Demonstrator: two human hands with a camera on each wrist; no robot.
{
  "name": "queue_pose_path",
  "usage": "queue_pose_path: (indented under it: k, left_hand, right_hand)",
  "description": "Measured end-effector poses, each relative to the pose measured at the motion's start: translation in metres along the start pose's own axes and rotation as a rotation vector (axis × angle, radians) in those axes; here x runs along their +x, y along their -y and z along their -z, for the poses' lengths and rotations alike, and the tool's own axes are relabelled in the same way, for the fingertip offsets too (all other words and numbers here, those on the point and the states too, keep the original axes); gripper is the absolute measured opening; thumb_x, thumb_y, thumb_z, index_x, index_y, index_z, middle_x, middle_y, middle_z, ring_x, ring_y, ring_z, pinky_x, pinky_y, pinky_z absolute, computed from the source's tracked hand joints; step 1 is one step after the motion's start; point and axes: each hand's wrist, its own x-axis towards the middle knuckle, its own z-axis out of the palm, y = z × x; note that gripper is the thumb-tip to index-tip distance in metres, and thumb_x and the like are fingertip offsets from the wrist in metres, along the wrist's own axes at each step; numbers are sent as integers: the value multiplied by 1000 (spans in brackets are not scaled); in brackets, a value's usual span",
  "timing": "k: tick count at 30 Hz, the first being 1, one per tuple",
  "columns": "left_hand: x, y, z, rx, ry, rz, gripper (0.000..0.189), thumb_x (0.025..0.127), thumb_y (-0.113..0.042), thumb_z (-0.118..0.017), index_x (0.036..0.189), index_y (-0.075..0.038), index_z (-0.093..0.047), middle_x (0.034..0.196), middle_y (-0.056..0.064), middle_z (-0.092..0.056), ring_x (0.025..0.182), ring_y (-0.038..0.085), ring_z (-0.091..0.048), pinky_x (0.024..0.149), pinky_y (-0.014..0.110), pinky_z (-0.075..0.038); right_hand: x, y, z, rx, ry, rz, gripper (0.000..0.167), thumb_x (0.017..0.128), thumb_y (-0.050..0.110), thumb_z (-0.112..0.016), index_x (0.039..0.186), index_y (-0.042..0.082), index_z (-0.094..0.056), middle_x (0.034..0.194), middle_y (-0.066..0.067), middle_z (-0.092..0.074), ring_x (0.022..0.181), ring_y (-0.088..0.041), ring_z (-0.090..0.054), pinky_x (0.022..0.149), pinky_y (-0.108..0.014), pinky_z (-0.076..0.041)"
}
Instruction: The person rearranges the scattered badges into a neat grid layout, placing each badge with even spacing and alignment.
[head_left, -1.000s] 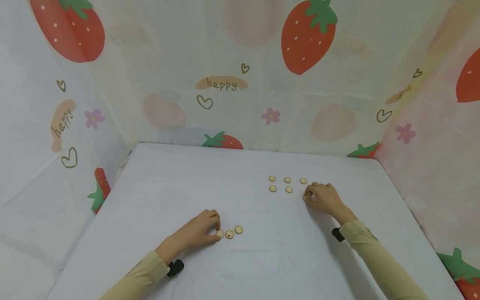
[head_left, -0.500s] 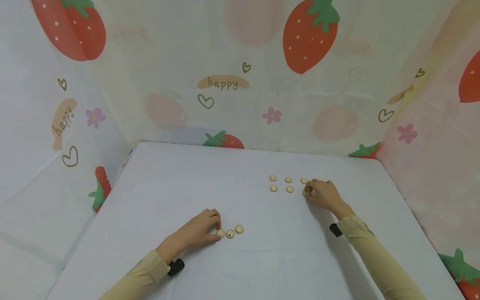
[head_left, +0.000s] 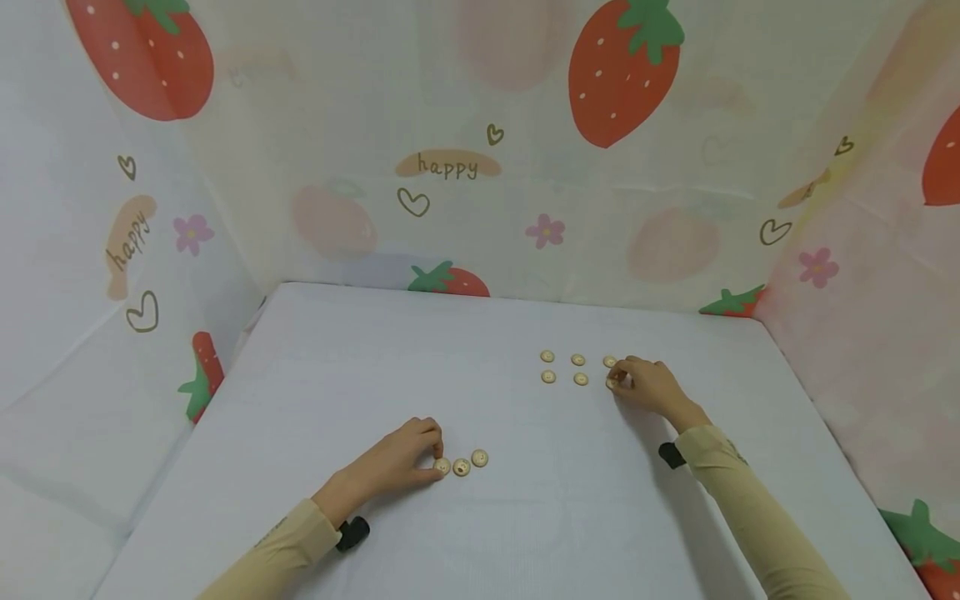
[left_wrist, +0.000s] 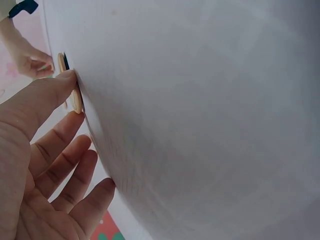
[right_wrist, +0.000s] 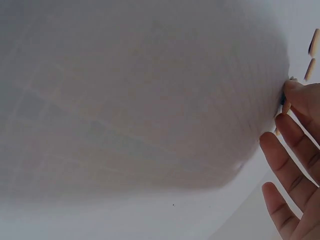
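Right hand [head_left: 651, 390], right of centre in the head frame, pinches a pale tan, round, flat button [head_left: 612, 383] between thumb and forefinger; in the right wrist view the other fingers are spread apart. That button is mostly covered by the fingertips, so whether it touches the cloth cannot be confirmed. Just above it in the frame lies a matching tan disc [head_left: 610, 362], close to the fingertips. Four further round tan buttons [head_left: 549, 377] continue leftward, two in each of two rows.

Left hand [head_left: 405, 454], lower centre-left of the frame, holds a second pale tan round button [head_left: 442, 467] narrowly between thumb and forefinger tips. Just right of it lies a tan button with a dark spot [head_left: 461, 467], then another plain tan button [head_left: 480, 457], set slightly higher in the frame.

Both arms wear beige long sleeves [head_left: 757, 512], with a black fitting [head_left: 352, 533] at each cuff. All rests over a white cloth-covered table [head_left: 360, 358]. Beyond, across the upper frame, hangs a pale backdrop [head_left: 337, 108] printed with red strawberries, hearts and "happy".
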Motion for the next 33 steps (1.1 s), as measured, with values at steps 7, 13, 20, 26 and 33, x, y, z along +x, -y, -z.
queue_pose_path:
  k: [7,13,20,26,33]
  left_hand:
    - [0,-2,2,-3,2,-3,18,82,-30,-70,88,-18,-59,105,-7,-54,96,10,-47,84,32,-45]
    - [1,-3,2,-5,9,5,18,82,-31,-70,88,-18,-59,106,-7,-54,97,11,-47,85,33,-45]
    - [0,-3,3,-2,-2,-2,18,82,-31,-70,87,-18,-59,105,-7,-54,95,10,-47,83,32,-45]
    - [1,-2,3,5,-3,-5,18,82,-31,-70,88,-18,-59,104,-7,-54,94,9,-46,82,31,-45]
    - [1,-3,3,-4,-1,-5,18,82,-30,-70,88,-18,-59,103,-7,-54,94,10,-47,83,32,-45]
  right_hand:
    - [1,-3,-1,8,-3,3,17,85,18,-65,98,6,-67,89,-3,-63,69,-13,-54,73,-48,-42]
    - [1,-4,-3,3,-8,7,17,85,17,-65,98,6,-67,90,-3,-64,69,-13,-55,70,-45,-42]
    - [1,-4,-4,1,-22,0,17,85,19,-65,97,7,-68,89,-2,-64,69,-13,-55,71,-45,-42]
    - [1,-5,-5,11,-25,-9,17,85,20,-66,96,8,-68,88,-1,-64,68,-12,-54,72,-46,-42]
    - [2,-4,-6,1,-29,-16,18,85,20,-66,97,7,-67,88,-2,-63,66,-12,-52,74,-49,-41]
